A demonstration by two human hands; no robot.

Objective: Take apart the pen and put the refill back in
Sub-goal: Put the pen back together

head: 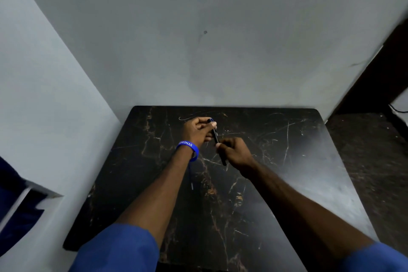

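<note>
A slim black pen (215, 137) with a blue top end is held above the dark marble table (287, 161). My left hand (197, 131) grips its upper part near the blue end. My right hand (234, 152) grips the lower part, and the pen's lower tip pokes out below my fingers. The two hands are close together, almost touching. A thin dark stick, perhaps the refill (191, 180), lies on the table beside my left forearm; it is too small to be sure.
The table stands against a pale wall (198, 51), with another wall on the left. A dark floor (364, 150) lies to the right. My left wrist wears a blue band (188, 148). Blue cloth (13, 205) shows at the far left.
</note>
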